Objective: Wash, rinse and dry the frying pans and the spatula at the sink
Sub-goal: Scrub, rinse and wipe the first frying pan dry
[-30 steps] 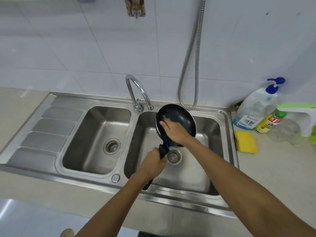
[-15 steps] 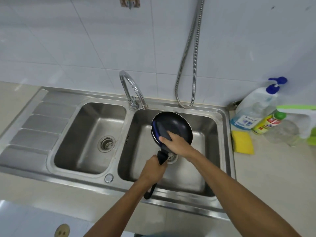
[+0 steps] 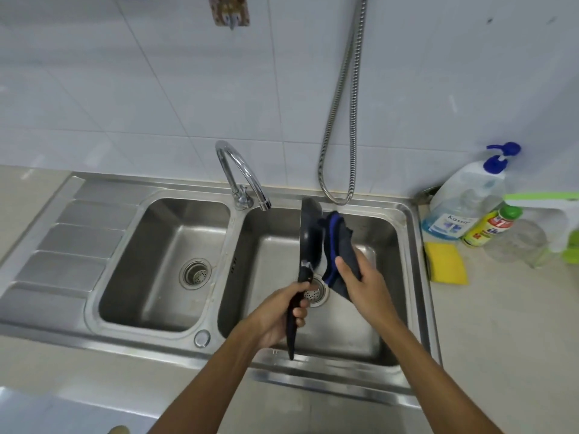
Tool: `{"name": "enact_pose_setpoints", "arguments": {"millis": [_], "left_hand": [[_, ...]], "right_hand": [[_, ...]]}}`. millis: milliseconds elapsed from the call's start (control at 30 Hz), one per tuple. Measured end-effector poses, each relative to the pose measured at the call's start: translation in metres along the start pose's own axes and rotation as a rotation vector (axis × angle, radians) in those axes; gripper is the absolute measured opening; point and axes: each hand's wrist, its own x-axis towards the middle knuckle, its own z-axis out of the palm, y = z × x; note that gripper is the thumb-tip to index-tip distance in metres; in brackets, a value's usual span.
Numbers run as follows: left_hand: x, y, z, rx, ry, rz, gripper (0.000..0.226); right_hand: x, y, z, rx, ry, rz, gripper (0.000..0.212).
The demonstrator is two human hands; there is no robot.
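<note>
- My left hand (image 3: pixel 282 311) is closed around the black handle of a dark frying pan (image 3: pixel 310 233), fingers wrapped tight, with the handle's end poking down past my palm.
- The pan is turned on edge, so I see it almost side-on as a narrow dark oval. It stands upright above the right basin of the steel sink (image 3: pixel 404 233), over the drain.
- My right hand (image 3: pixel 360 277) pinches a dark cloth (image 3: pixel 338 242) with a blue border. The cloth is bunched against the right face of the pan and hangs a little below my fingers.
- The curved chrome tap (image 3: pixel 241 177) rises between the two basins, its spout ending near the pan's upper rim. No water shows at the spout.
- A flexible metal hose (image 3: pixel 341 120) loops down the white tiled wall behind the right basin.
- The left basin holds nothing, and a ribbed draining board lies beside it.
- On the counter to the right of the sink lies a yellow sponge (image 3: pixel 446 266).
- Behind the sponge stand a clear pump bottle (image 3: pixel 463 202) with blue liquid and a smaller yellow bottle (image 3: pixel 488 227) with a green cap, tilted.
</note>
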Motion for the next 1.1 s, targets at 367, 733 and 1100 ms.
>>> {"name": "enact_pose_setpoints", "arguments": {"millis": [367,733,1100], "left_hand": [[0.003,-0.016,0.008,0.004,-0.043,0.023,0.024],[0.004,-0.008,0.004,0.901,0.271,0.409,0.031],[-0.018,-0.027,-0.013,0.690,0.148,0.423,0.046]], "right_hand": [[-0.009,0.018,-0.016,-0.011,0.150,-0.041,0.051],[0.065,0.008,0.055,-0.732,-0.017,-0.260,0.056],[0.132,-0.004,-0.008,-0.082,0.041,0.271,0.051]]}}
